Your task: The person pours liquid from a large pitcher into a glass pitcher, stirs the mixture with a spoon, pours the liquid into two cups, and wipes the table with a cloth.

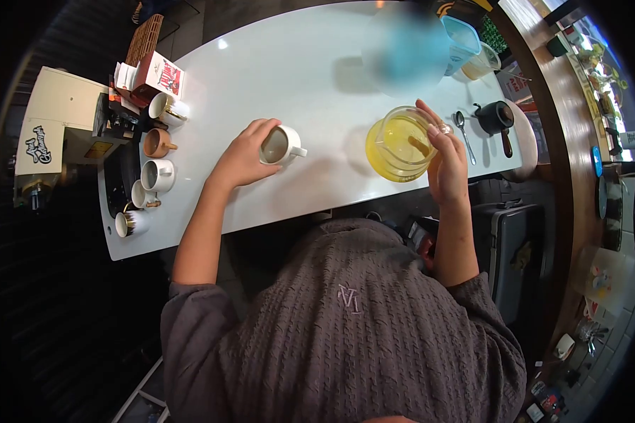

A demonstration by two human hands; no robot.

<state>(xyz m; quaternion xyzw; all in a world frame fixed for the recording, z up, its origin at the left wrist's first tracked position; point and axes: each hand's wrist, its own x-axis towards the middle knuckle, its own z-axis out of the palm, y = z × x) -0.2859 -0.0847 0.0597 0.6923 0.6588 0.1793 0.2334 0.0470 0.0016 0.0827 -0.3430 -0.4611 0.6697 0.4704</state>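
My left hand (pixel 248 154) is closed around the left side of a white mug (pixel 294 143), whose handle points right. The mug stands on the white table, and no drink can be made out inside it. Over to the right, my right hand (pixel 448 161) grips the right side of a clear glass vessel (pixel 391 169) with yellow liquid in it. A brownish shape shows through the liquid; I cannot tell what it is. A spoon (pixel 466 135) and a small dark pot (pixel 494 117) with a brown handle lie just beyond my right hand.
Several cups, among them a brown cup (pixel 159 143) and a white cup (pixel 158 175), line the left edge of the white table (pixel 282 63). Behind them stand a red-and-white box (pixel 161 77) and a cream machine (pixel 67 106). A blue plastic container (pixel 461 44) sits at the far right.
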